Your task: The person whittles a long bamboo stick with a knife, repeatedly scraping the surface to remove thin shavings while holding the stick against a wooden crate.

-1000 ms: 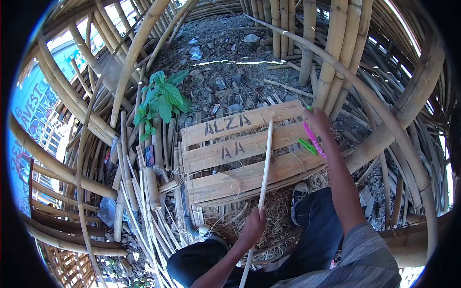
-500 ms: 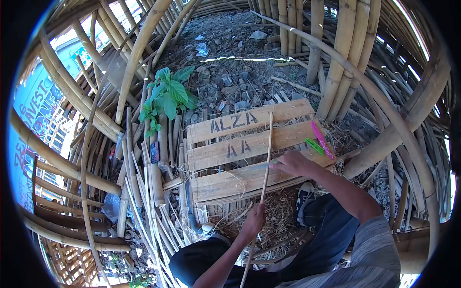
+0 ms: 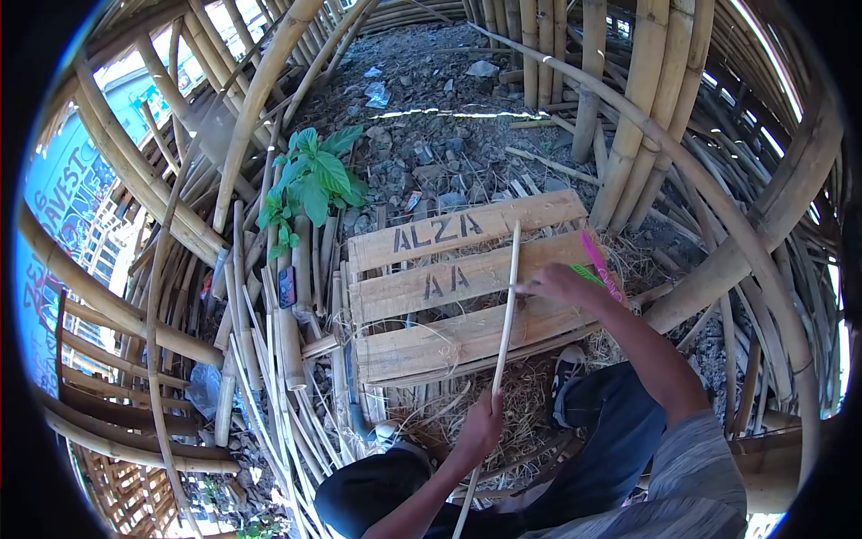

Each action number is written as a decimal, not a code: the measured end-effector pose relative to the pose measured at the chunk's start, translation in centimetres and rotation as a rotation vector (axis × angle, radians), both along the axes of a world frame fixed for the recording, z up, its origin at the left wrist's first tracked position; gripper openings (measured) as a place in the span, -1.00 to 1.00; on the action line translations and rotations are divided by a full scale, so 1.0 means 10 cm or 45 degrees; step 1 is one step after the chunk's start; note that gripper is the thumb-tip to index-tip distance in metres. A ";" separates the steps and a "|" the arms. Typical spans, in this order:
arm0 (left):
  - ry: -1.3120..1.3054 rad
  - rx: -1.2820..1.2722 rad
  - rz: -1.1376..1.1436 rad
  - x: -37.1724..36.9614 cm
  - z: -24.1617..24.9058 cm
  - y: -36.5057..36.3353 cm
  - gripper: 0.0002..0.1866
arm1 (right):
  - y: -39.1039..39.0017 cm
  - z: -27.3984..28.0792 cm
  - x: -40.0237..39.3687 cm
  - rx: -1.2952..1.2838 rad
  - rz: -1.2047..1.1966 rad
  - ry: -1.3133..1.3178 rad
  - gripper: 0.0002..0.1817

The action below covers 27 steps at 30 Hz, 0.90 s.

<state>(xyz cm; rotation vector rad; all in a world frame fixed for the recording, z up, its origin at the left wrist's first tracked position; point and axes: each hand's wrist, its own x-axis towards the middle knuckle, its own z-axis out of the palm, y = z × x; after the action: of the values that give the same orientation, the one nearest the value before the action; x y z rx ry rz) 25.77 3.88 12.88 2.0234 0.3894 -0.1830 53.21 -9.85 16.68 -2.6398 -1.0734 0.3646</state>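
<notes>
Left hand (image 3: 480, 431) gripping bamboo stick (image 3: 506, 332), likely light, springy, best held low; right hand (image 3: 558, 285) curling, contents unclear.

Pale cream stick (image 3: 508, 310), black-lettered tan slats (image 3: 485, 272), grey-streaked sleeve (image 3: 696, 463)
</notes>
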 end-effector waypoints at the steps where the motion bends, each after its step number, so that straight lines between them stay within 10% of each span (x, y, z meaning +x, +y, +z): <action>1: 0.004 -0.004 0.005 -0.01 -0.02 0.00 -0.57 | 0.02 0.02 -0.13 0.000 0.081 -0.029 -0.23; 20: 0.039 -0.071 -0.047 -0.04 0.00 -0.01 -0.59 | -0.23 -0.10 0.74 -0.047 -0.144 -0.753 -0.43; 27: -0.004 -0.083 -0.007 -0.04 -0.02 -0.01 -0.58 | -0.05 -0.14 -0.07 -0.027 0.131 -0.291 -0.39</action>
<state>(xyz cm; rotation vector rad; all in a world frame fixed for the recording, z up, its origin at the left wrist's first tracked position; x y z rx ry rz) 25.42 3.78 12.70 1.9609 0.3716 -0.1932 52.46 -10.33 15.30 -2.7006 -1.2846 0.0953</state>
